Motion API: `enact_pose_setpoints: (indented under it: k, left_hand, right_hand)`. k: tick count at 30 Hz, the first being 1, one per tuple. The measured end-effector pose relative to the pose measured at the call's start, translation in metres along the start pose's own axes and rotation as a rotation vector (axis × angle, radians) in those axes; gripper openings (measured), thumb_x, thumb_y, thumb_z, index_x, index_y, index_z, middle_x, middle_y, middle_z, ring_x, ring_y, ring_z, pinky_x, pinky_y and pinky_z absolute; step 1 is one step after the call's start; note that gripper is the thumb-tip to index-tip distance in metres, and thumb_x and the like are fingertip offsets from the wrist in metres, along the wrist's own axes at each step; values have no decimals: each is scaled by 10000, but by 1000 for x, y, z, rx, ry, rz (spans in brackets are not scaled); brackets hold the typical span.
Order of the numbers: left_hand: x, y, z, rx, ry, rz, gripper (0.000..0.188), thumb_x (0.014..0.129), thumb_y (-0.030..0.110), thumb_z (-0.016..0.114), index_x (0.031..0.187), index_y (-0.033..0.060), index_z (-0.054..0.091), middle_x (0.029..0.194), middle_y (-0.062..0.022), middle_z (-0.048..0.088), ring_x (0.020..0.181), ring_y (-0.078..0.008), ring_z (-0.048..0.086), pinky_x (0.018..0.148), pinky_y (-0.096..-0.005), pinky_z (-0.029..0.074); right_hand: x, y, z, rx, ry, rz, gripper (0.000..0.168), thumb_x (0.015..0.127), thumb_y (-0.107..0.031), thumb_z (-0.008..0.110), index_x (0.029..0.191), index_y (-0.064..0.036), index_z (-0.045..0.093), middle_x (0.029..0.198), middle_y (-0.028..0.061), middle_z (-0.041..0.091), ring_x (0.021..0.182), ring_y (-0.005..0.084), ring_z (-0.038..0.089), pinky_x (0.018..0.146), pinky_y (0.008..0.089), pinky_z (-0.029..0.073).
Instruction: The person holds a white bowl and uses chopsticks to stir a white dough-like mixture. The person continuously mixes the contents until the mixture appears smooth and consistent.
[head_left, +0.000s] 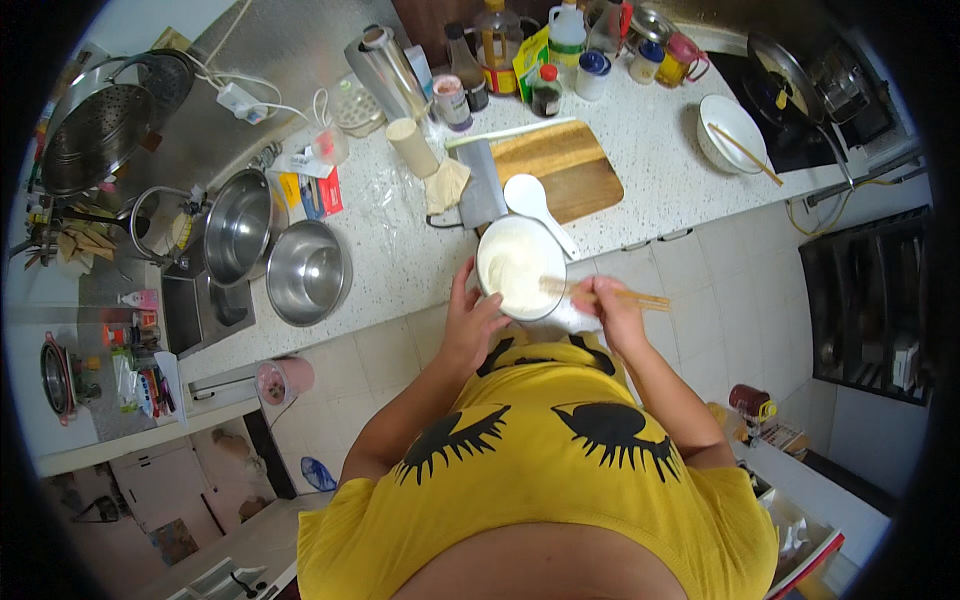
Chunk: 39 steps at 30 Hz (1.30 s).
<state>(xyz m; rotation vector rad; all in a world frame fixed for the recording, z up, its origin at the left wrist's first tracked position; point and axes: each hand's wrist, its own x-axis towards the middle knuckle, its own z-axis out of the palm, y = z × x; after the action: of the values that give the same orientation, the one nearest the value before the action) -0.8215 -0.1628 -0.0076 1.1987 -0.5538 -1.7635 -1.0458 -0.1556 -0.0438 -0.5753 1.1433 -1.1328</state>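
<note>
My left hand (477, 319) grips the side of a white bowl (558, 300) at the counter's front edge, its thumb on the rim. Pale cream-coloured flour or a similar powder (517, 270) lies in the bowl. In my right hand (611, 307) is a pair of wooden chopsticks (643, 298); their blurred tips are in the powder. Just beyond the bowl a white spoon (527, 196) lies partly on a wooden cutting board (585, 169), beside the grey blade of a cleaver or scraper (478, 176).
Two steel basins (309, 274) stand left, near the sink (225, 315). Bottles and jars (498, 45) line the counter's back. At right, a white bowl (724, 150) with chopsticks across it stands near a pan (787, 75) on the stove.
</note>
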Motion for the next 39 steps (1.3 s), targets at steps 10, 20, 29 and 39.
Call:
enact_pose_setpoints:
  k: [10,20,29,39]
  left_hand:
    - [-3,-6,-20,-50,-98,23,726,838,77,518,1429,130,100,1351,-162,340,1193,-280,443,917,-450,461]
    - [-5,0,-9,15,-166,67,691,816,45,451,1419,104,116,1356,-167,340,1205,-302,444,935,-470,449]
    - [0,-16,14,83,-53,5,685,814,45,433,1417,141,123,1348,-155,357,1210,-301,440,923,-472,455]
    - [25,-38,71,18,-13,2,714,816,20,502,1424,175,160,1329,-113,406,1160,-253,487,846,-404,508]
  right_hand:
    - [-25,-21,9,-61,-207,82,319,950,-236,467,1040,56,558,968,149,619,814,201,640,789,288,533]
    - [-13,-12,-5,-81,-48,-80,306,942,-216,480,1036,63,561,950,159,620,813,194,643,773,259,525]
    - [5,8,-31,-61,9,-175,241,925,-183,522,993,28,615,932,92,651,823,150,631,778,274,511]
    - [0,-50,-76,-97,-276,-39,251,949,-146,461,997,64,589,946,144,634,870,211,643,811,313,521]
